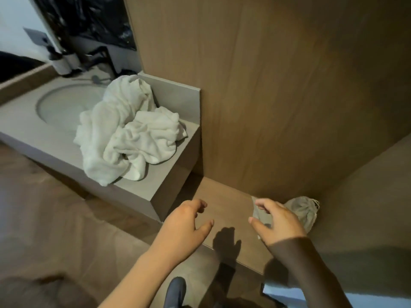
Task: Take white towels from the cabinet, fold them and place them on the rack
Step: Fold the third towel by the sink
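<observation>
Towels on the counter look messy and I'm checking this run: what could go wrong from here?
The towels hang over the counter edge and could slide to the floor. Both hands are empty by a grey bag, which might get grabbed instead.

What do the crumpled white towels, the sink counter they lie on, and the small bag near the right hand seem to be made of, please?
White towels: soft terry cloth, judging by the fuzzy nap and loose folds. Sink counter: matte grey stone or composite, smooth with sharp edges; which one is unclear. Small bag: greyish woven fabric, probably cotton or linen, gathered by a drawstring.
</observation>
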The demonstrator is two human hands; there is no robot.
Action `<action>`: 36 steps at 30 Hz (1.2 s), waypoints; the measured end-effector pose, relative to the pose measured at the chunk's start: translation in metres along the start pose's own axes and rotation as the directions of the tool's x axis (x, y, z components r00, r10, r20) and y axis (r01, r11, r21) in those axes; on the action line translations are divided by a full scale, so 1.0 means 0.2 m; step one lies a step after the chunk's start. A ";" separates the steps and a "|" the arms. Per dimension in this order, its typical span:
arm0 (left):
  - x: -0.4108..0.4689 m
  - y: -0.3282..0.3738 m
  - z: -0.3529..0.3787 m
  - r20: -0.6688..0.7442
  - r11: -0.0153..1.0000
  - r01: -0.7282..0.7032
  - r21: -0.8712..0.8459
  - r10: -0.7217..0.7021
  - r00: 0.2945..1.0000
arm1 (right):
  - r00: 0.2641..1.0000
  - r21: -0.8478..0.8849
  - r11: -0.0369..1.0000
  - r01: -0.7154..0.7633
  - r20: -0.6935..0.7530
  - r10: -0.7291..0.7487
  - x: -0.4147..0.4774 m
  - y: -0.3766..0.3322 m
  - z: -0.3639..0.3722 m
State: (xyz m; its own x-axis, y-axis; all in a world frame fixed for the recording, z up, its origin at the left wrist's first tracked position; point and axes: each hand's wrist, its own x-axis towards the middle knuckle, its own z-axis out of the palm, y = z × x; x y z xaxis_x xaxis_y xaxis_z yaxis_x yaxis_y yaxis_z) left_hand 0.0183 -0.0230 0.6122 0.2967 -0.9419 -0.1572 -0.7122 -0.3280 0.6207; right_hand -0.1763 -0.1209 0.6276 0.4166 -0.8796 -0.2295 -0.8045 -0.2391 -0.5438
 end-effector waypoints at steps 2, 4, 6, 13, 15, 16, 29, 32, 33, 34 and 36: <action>-0.04 -0.01 -0.01 -0.043 0.999 0.053 0.005 -0.053 0.998 | 0.996 -0.011 0.998 0.057 0.069 -0.056 0.04 -0.03 0.00; -0.09 -0.02 -0.04 -0.092 0.996 0.089 0.013 -0.088 0.992 | 0.984 -0.009 0.992 0.126 0.125 -0.124 0.08 -0.08 0.01; -0.12 -0.05 -0.08 -0.142 0.993 0.118 0.012 -0.115 0.983 | 0.973 -0.013 0.984 0.179 0.154 -0.175 0.12 -0.15 0.02; -0.20 -0.24 -0.24 -0.270 0.966 0.253 -0.054 -0.258 0.927 | 0.910 -0.051 0.932 0.360 0.239 -0.338 0.26 -0.46 0.17; -0.21 -0.31 -0.32 -0.292 0.957 0.279 -0.084 -0.291 0.911 | 0.896 -0.049 0.921 0.387 0.255 -0.363 0.30 -0.56 0.22; -0.21 -0.35 -0.36 -0.302 0.953 0.288 -0.094 -0.303 0.904 | 0.889 -0.047 0.914 0.402 0.258 -0.378 0.32 -0.62 0.25; -0.20 -0.91 -0.87 -0.342 0.940 0.314 -0.133 -0.341 0.876 | 0.871 -0.036 0.891 0.452 0.234 -0.432 0.48 -1.21 0.61; -0.14 -0.98 -0.93 -0.327 0.937 0.315 -0.151 -0.348 0.879 | 0.885 -0.055 0.903 0.426 0.233 -0.403 0.54 -1.27 0.63; -0.12 -1.00 -0.94 -0.316 0.935 0.319 -0.153 -0.352 0.881 | 0.895 -0.054 0.913 0.405 0.231 -0.383 0.56 -1.28 0.63; -0.09 -1.01 -0.95 -0.302 0.933 0.323 -0.157 -0.357 0.884 | 0.906 -0.049 0.925 0.378 0.228 -0.358 0.59 -1.30 0.62; -0.03 -1.03 -0.97 -0.283 0.925 0.333 -0.183 -0.374 0.883 | 0.920 -0.031 0.943 0.333 0.229 -0.317 0.65 -1.32 0.63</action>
State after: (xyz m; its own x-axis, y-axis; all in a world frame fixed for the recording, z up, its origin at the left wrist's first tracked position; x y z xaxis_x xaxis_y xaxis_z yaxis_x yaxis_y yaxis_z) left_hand 0.2879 0.0641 0.6344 0.7085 -0.6887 -0.1539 -0.4432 -0.6040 0.6624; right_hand 0.1429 -0.1213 0.6393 0.7355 -0.6397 -0.2232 -0.6328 -0.5309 -0.5637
